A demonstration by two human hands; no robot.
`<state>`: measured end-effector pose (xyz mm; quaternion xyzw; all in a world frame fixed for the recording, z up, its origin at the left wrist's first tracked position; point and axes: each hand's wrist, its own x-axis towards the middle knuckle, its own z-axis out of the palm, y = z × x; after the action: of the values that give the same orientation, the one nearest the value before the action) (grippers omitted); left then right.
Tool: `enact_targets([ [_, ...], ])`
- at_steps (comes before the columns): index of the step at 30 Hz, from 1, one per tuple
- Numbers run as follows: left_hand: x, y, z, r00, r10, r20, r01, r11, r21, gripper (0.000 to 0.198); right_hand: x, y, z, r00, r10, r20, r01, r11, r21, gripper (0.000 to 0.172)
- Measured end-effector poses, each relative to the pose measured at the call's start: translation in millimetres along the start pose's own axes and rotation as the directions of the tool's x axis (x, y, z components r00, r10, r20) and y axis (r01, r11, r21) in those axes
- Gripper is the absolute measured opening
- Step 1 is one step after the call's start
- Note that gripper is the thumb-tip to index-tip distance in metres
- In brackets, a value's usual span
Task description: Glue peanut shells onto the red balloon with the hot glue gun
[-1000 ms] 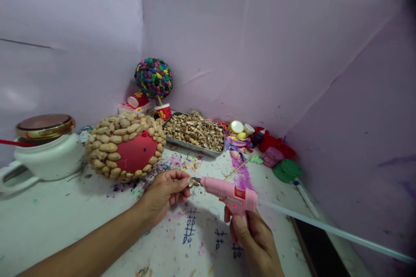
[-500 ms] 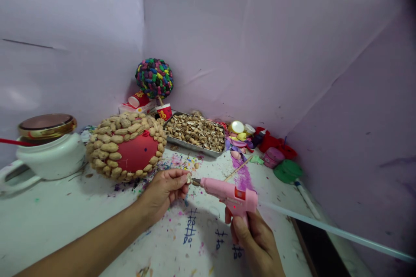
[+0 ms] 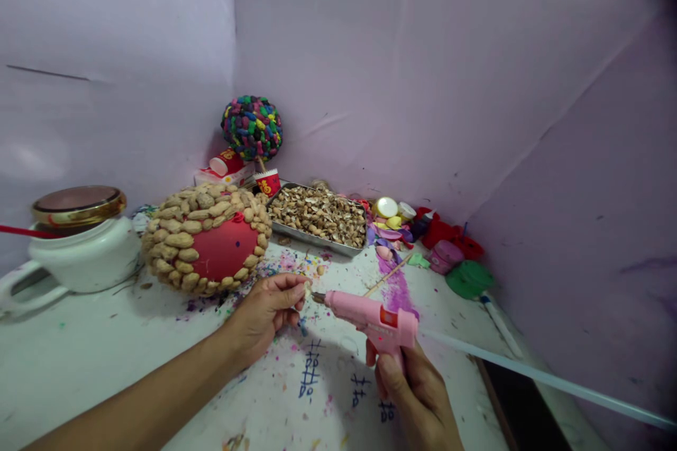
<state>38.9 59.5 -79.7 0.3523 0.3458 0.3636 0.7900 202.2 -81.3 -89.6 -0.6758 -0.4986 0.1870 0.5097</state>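
My right hand is wrapped round the handle of a pink hot glue gun, with a long clear glue stick trailing out of its back. Between the thumb and fingers of my left hand is a small pale peanut shell, its inside facing the gun. The gun's metal nozzle is at the shell; whether they touch I cannot tell. Beyond my left hand rests a red balloon, mostly covered with peanut shells, a bare red patch facing me.
A metal tray heaped with peanut shells stands behind. At the left is a white mug with a gold-rimmed lid. A multicoloured ball on a stick rises from a red paper cup. A green lid and a marker lie right.
Almost nothing has moved. The glue gun has shifted very slightly left, and its nozzle stays by the shell in my left hand.
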Motion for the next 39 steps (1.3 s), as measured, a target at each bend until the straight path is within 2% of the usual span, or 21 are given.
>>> enact_targets([
  [5, 0.4, -0.1, 0.0, 1.0, 0.001, -0.003, -0.001, 1.0, -0.001, 0.036, -3.0, 7.5, -0.6, 0.998, 0.064, -0.007, -0.064, 0.998, -0.001, 0.037],
  [19, -1.1, 0.0, 2.5, 1.0, -0.015, -0.017, 0.015, 1.0, 0.004, 0.035, -6.9, 12.0, 1.4, 0.994, 0.112, -0.001, -0.112, 0.993, 0.022, 0.036],
  [28, -1.7, -1.0, 2.3, 0.999, -0.028, -0.017, 0.028, 1.0, 0.004, 0.034, -5.3, 5.3, 2.0, 0.997, 0.078, 0.002, -0.078, 0.996, 0.033, 0.037],
  [39, -2.5, -0.6, 1.8, 0.999, -0.039, 0.011, 0.039, 0.999, -0.025, 0.021, -6.9, 9.2, 1.1, 0.991, 0.13, 0.01, -0.13, 0.991, 0.008, 0.036],
])
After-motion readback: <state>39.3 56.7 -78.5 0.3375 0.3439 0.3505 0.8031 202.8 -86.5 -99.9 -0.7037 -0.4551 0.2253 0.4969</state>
